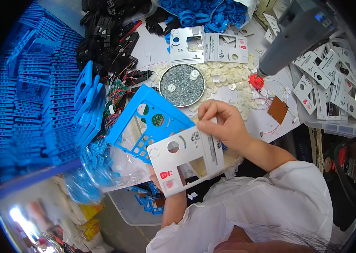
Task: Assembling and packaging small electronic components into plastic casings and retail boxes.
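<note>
White panel (186,152), red-marked, with round and rectangular openings

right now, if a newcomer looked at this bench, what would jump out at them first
Probably the bright blue plastic parts stacked high along the left side. Next, near the centre, the white printed panel, with the right hand at its upper edge and a blue frame partly behind it. The big grey tool slanting down at upper right also stands out.

A dish (182,106) lies behind the held panel (186,154), casings (62,88) left, loose panels (341,90) right.
</note>
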Motion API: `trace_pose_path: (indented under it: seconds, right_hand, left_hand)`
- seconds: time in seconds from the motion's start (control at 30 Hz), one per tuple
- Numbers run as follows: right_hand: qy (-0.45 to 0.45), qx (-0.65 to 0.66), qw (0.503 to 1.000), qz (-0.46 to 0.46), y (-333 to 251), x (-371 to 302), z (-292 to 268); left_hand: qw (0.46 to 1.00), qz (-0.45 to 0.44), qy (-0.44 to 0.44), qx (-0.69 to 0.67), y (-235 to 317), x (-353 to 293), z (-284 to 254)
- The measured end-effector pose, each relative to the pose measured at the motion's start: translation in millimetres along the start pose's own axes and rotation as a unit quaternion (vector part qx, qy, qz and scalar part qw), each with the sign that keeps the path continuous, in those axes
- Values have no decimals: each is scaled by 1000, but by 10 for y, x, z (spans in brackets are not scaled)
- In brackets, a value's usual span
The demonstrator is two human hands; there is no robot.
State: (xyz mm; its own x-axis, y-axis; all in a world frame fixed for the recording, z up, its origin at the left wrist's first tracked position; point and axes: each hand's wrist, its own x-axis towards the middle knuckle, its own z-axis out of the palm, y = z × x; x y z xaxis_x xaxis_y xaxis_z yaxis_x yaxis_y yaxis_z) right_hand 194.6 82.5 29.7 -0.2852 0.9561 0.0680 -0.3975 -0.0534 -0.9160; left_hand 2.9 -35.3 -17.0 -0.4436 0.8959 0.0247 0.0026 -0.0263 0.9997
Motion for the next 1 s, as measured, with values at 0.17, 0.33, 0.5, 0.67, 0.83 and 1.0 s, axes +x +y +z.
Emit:
trace_pose_path:
  seconds: [0.17, 0.33, 0.5, 0.67, 0.83, 1.0]
  right_hand:
    - [-162, -193, 962, 108, -455, -89, -12]
    - [-510, -273, 804, 140, -756, -198, -88]
    - [-287, -112, 946, 106, -775, -87, -322]
    - [-88, 19, 986, 141, -350, 59, -172]
    - [-220, 31, 954, 201, -532, 143, -350]
    - [-205, -168, 956, 123, -561, 102, -309]
  left_hand:
    - [904, -87, -159, -388, -117, 65, -123]
    - [953, -70, -24, -294, 369, -60, 213]
    - [936, -177, 124, -279, 425, -139, 249]
    - [945, -64, -113, -302, 285, -115, 203]
    - [947, -131, -35, -292, 260, -233, 104]
    - [947, -111, -75, -292, 291, -210, 151]
